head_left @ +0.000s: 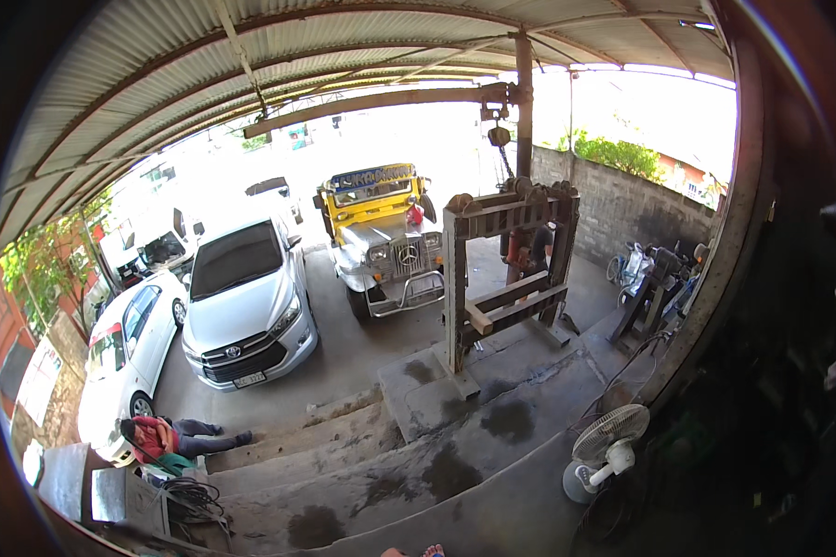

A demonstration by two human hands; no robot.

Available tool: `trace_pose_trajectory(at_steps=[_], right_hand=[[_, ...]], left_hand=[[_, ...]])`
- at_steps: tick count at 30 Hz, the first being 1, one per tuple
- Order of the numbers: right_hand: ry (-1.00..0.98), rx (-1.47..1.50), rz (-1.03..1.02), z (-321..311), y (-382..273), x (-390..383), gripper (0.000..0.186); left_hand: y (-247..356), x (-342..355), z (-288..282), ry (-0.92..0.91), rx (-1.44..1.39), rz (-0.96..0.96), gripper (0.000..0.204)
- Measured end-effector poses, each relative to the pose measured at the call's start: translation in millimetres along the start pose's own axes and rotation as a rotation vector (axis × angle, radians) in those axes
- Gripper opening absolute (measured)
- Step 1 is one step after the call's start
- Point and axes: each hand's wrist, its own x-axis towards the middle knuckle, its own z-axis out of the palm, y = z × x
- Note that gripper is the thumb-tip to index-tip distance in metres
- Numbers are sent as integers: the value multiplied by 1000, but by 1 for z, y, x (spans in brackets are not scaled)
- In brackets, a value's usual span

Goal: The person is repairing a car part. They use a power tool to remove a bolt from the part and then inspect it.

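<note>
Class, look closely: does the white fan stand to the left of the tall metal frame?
No, the white fan stands to the right of the metal frame.

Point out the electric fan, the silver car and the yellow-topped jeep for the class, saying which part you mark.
Electric fan (611, 433): head view, on its round grille.
Silver car (241, 299): head view, on its hood.
Yellow-topped jeep (381, 229): head view, on its silver hood.

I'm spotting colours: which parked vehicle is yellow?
The boxy jeep with the shiny grille, just left of the upright frame. Yellow bodywork sets it apart from the silver car beside it and the white car farther left.
</note>
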Motion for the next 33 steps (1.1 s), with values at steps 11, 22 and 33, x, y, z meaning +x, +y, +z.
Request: trace_pose_trajectory(at_steps=[11, 22, 33], right_hand=[[-175, -613, -60, -23, -209, 7, 68], [-232, -517, -211, -88, -272, 99, 53], [-762, -527, 33, -138, -400, 228, 49]], left_hand=[[13, 89, -110, -86, -719, -258, 26], [-49, 72, -68, -47, -643, -572, 24], [96, 112, -87, 361, -1103, -561, 22]])
